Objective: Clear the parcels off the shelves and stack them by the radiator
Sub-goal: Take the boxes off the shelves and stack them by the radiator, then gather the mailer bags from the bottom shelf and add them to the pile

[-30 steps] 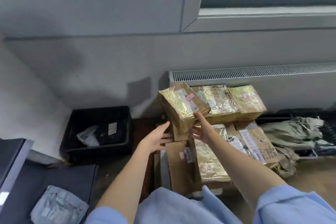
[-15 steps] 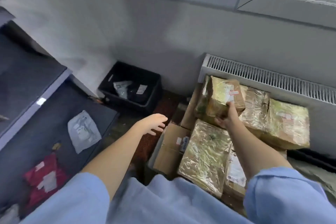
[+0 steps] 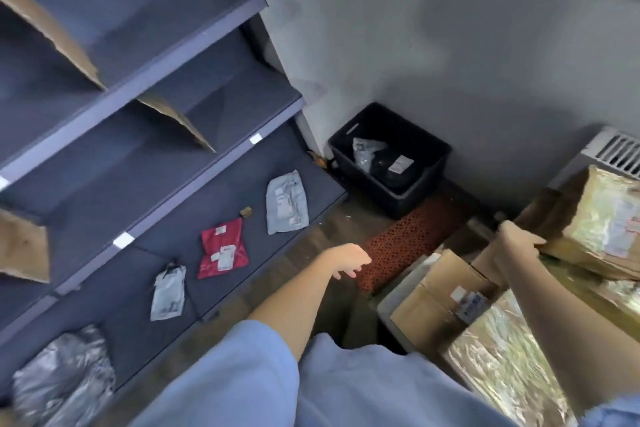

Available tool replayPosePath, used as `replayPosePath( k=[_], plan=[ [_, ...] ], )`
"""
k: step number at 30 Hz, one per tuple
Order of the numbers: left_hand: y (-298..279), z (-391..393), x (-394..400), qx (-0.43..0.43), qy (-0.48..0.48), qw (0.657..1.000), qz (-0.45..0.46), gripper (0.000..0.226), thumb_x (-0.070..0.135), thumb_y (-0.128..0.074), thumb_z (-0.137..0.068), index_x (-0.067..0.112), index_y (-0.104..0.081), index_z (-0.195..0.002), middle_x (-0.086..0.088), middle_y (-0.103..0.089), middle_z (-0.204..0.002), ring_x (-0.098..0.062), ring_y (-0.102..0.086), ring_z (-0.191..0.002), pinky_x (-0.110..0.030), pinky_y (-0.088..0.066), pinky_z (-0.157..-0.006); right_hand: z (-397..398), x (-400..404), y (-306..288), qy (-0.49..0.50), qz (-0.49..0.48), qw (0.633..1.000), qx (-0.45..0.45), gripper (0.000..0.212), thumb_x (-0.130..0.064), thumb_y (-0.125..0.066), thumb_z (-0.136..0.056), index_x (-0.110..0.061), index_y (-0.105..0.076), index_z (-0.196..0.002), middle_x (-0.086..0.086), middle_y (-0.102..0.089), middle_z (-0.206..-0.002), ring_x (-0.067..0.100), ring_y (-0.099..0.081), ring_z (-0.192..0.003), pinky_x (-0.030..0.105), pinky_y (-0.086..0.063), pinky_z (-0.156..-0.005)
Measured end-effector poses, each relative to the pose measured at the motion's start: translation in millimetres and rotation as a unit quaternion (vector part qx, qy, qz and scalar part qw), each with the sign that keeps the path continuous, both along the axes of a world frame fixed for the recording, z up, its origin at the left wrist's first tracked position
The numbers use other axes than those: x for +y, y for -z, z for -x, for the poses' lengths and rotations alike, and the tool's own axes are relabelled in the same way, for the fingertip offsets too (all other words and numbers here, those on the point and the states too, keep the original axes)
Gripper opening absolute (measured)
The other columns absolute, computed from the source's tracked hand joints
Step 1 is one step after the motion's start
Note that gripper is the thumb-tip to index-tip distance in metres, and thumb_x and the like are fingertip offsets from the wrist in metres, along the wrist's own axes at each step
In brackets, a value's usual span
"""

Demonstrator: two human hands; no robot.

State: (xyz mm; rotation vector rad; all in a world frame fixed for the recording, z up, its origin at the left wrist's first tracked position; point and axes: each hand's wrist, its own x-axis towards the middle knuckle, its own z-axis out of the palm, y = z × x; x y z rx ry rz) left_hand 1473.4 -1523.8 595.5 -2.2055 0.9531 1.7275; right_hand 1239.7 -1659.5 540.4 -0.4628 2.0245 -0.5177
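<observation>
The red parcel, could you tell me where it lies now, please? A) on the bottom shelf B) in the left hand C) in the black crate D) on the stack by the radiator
A: the red parcel lies flat on the bottom shelf, between two grey mailers.

Shelves (image 3: pixel 194 184): matt blue-grey painted metal, smooth. Dividers (image 3: pixel 52 31): raw brown cardboard, rough torn edges. Red mailer (image 3: pixel 223 248): plastic film, slight sheen, white paper labels. Grey mailers (image 3: pixel 286 203): soft crinkled plastic, paper labels. Silver bag (image 3: pixel 64 381): glossy, wrinkled film. Bin (image 3: pixel 427 180): matt black plastic. Mat (image 3: pixel 403 241): red-brown, coarse perforated texture. Boxes (image 3: pixel 446 291): plain matt cardboard; the one by the right hand (image 3: pixel 516 243) and the one below it are wrapped in shiny crinkled clear tape. Radiator (image 3: pixel 595 149): white painted metal grille. Wall (image 3: pixel 450 45): matt grey paint. Sleeves (image 3: pixel 239 364): light blue cloth.
</observation>
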Motion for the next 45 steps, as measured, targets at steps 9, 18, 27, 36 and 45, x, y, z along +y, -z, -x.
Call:
replayPosePath(
  k=[9,18,27,36,45],
  plan=[
    [19,-109,24,-0.026,0.006,1.000,-0.012,0.043,0.025,-0.032,-0.100,0.009,-0.038,-0.139,-0.009,-0.047,-0.140,-0.024,-0.050,-0.124,-0.036,-0.041,-0.097,-145,42,16,-0.199,-0.035,0.964,-0.174,0.028,-0.016,-0.045,-0.095,-0.003,-0.052,-0.119,0.015,-0.051,-0.118,0.031,-0.050,-0.110,0.033,-0.040,-0.096],
    [73,-270,3,-0.006,-0.009,0.998,0.058,0.016,0.019,-0.034,-0.095,0.022,-0.046,-0.085,-0.004,-0.046,-0.093,-0.017,-0.043,-0.085,-0.027,-0.034,-0.065,-277,54,54,-0.129,-0.041,0.980,-0.149,0.040,-0.019,-0.042,-0.097,0.001,-0.047,-0.131,0.021,-0.051,-0.134,0.035,-0.048,-0.124,0.045,-0.034,-0.106],
    [229,-342,-23,0.008,-0.170,0.985,0.025,0.026,0.013,-0.041,-0.098,0.011,-0.056,-0.119,-0.002,-0.055,-0.090,-0.015,-0.050,-0.085,-0.023,-0.042,-0.064,-373,109,175,-0.042,-0.112,0.969,-0.215,0.014,-0.016,-0.045,-0.097,-0.014,-0.058,-0.095,0.008,-0.055,-0.078,0.012,-0.045,-0.057,0.020,-0.029,-0.048],
    [566,-417,-48,-0.252,0.190,0.944,0.099,0.048,0.021,-0.049,-0.093,0.026,-0.036,-0.139,-0.009,-0.008,-0.156,-0.031,-0.010,-0.143,-0.045,-0.020,-0.114,-399,75,428,-0.060,0.043,0.982,-0.173,0.029,0.007,-0.037,-0.092,-0.001,-0.059,-0.108,-0.001,-0.058,-0.076,0.012,-0.055,-0.073,0.012,-0.042,-0.064],
    [649,-453,-76,-0.316,0.256,0.889,0.212,0.054,0.018,-0.046,-0.094,0.020,-0.028,-0.145,0.002,-0.022,-0.156,-0.018,-0.023,-0.142,-0.058,-0.016,-0.110,-427,62,502,-0.115,-0.028,0.954,-0.277,0.029,-0.010,-0.036,-0.098,-0.021,-0.053,-0.119,0.002,-0.064,-0.101,0.017,-0.061,-0.088,0.032,-0.045,-0.080]
  ],
)
